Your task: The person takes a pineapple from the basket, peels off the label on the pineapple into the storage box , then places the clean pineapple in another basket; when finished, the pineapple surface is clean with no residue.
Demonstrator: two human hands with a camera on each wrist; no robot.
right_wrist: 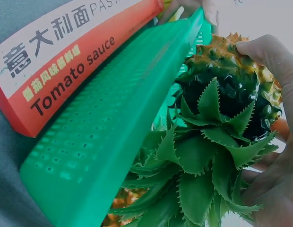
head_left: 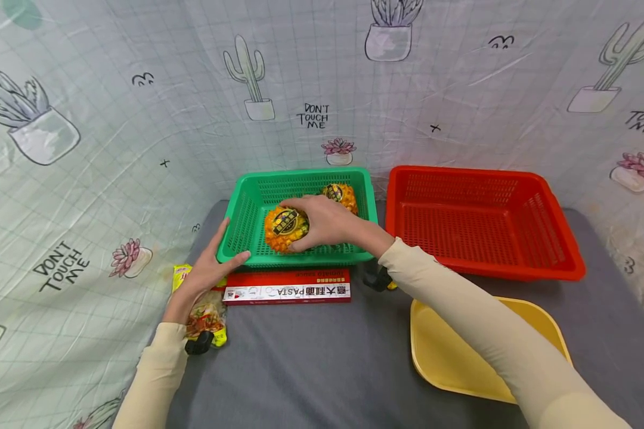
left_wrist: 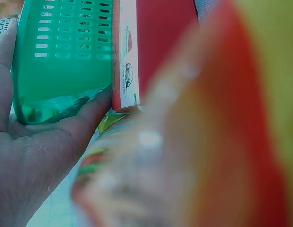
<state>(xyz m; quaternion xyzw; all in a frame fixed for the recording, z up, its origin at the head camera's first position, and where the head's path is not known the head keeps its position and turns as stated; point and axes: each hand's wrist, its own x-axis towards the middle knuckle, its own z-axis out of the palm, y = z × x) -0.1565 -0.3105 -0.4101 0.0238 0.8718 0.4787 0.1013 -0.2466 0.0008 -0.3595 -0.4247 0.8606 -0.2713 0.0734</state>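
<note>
My right hand (head_left: 327,221) grips a pineapple (head_left: 285,229) with a round dark label, holding it at the green basket (head_left: 300,260). In the right wrist view, the thumb presses the fruit's side, and its spiky green crown (right_wrist: 208,156) points toward the camera. A second pineapple (head_left: 349,195) lies in the basket's right half, partly covered by my right hand. At the basket's front left corner, my left hand (head_left: 209,271) rests with thumb and fingers spread, touching the rim and holding nothing else.
A red and white pasta box (head_left: 290,286) lies along the green basket's front. A yellow food packet (head_left: 209,319) is under my left forearm. To the right stand a red basket (head_left: 515,271) and a yellow tray (head_left: 451,363), partly hidden by my right arm. A patterned cloth hangs behind.
</note>
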